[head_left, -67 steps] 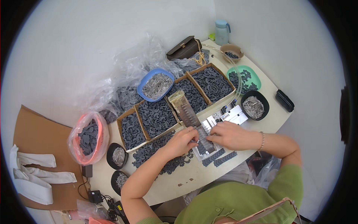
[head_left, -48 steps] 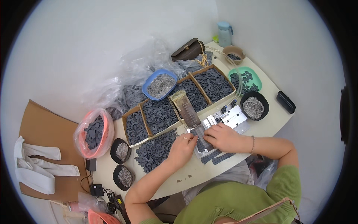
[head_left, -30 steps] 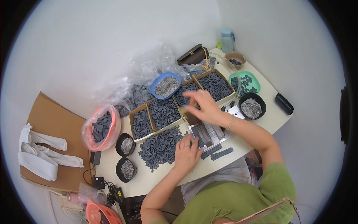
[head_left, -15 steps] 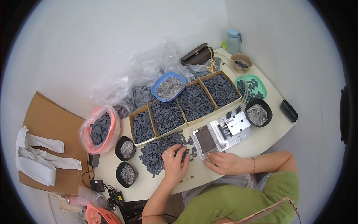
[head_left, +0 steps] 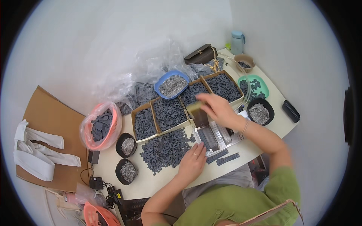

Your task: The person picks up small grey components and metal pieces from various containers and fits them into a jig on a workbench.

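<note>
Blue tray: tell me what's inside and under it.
The blue tray holds a pile of thin, silvery pieces. It overlaps the rear of the divided box; whatever lies directly beneath is covered, as are the pile's lower pieces.

No legible wording or numbers anywhere in view. Small yellow rectangular label (head_left: pixel 118 196) on the black plastic box-shaped adapter (head_left: pixel 118 201), lower left; print too small to read. Dark round mark (head_left: pixel 241 137) on the flat silver metal fixture (head_left: pixel 236 141), right end; printed sign or hole, cannot tell.
</note>
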Available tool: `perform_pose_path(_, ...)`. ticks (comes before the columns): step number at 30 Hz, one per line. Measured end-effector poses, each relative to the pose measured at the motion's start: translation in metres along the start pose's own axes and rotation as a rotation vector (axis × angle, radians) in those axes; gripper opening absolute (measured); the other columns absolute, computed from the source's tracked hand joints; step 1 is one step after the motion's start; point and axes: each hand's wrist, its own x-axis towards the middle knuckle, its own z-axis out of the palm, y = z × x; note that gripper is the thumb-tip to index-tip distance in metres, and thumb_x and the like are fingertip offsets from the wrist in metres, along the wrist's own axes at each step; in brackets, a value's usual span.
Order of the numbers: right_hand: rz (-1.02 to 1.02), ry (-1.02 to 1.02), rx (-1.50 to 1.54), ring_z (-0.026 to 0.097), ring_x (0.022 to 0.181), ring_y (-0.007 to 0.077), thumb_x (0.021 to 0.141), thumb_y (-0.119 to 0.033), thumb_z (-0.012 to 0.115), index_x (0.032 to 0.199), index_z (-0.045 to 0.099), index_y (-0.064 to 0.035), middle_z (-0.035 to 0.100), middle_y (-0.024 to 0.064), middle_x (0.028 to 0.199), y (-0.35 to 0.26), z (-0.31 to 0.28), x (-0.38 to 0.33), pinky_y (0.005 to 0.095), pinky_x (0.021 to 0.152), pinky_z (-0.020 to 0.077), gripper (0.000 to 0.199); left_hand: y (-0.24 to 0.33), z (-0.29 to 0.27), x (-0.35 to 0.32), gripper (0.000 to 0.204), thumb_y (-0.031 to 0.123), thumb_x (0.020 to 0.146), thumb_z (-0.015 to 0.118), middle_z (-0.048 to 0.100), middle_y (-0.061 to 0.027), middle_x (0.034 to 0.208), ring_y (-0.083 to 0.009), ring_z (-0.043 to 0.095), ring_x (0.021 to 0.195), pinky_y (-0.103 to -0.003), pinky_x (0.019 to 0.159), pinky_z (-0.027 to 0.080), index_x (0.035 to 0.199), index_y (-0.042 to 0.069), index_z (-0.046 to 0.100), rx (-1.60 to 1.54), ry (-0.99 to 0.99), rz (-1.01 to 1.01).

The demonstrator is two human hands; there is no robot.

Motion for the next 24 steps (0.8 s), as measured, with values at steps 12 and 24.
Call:
perform_pose_path(12, -0.842, 0.121, -0.326, 0.056, 0.076, 0.0163, 0.072, -0.018, 0.062, 0.088, 0.057, -0.0162, 0.064, 0.0046, 0.090, -0.113, -0.104, 0.003, 0.0273, 0.064, 0.0378, 0.017, 0.012, 0.014, 0.028, 0.025, 0.010, 0.066, 0.060, 0.064, -0.0236, 0.097, -0.0312, 0.064, 0.086, -0.034, 0.072, 0.054, 0.087, -0.005, 0.063, 0.306, -0.184, 0.024)
perform_pose_path(24, -0.852, 0.321, -0.429, 0.059, 0.069, 0.0113, 0.081, -0.024, 0.053, 0.080, 0.058, -0.0155, 0.067, -0.0002, 0.080, -0.149, -0.127, 0.003, 0.0238, 0.055, 0.0371, 0.010, 0.018, 0.018, 0.035, 0.024, 0.007, 0.067, 0.060, 0.065, -0.0228, 0.094, -0.0281, 0.065, 0.083, -0.030, 0.065, 0.054, 0.087, -0.006, 0.063, 0.545, -0.194, 0.192)
